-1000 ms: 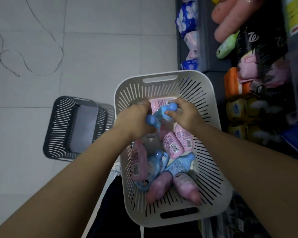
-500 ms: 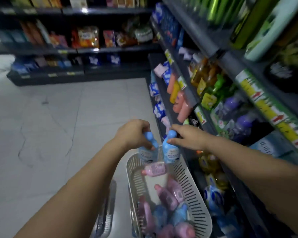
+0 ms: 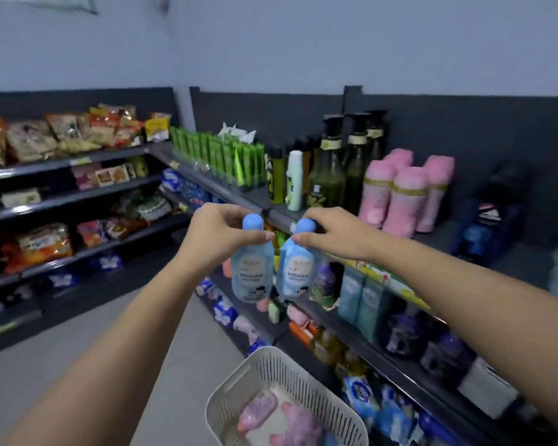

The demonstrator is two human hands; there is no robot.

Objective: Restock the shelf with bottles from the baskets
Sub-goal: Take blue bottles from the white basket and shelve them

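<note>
My left hand (image 3: 218, 235) grips a light blue bottle (image 3: 251, 275) by its neck, just under the round blue cap. My right hand (image 3: 331, 235) holds a second matching blue bottle (image 3: 295, 273) the same way. Both bottles hang upright, side by side, in front of the edge of the top shelf (image 3: 279, 217). Below them, at the bottom of the view, the white slotted basket (image 3: 271, 368) still contains pink bottles (image 3: 258, 410).
On the top shelf stand green tubes (image 3: 226, 159), dark pump bottles (image 3: 332, 169) and pink bottles (image 3: 403, 194). Lower shelves on the right are packed with boxes and bottles. A snack shelf (image 3: 62, 175) runs along the left wall. Grey floor (image 3: 87, 342) lies between.
Both hands took a blue bottle out of the basket and raised them from basket level to the height of the top shelf. The view tilted up from the floor to the shelves.
</note>
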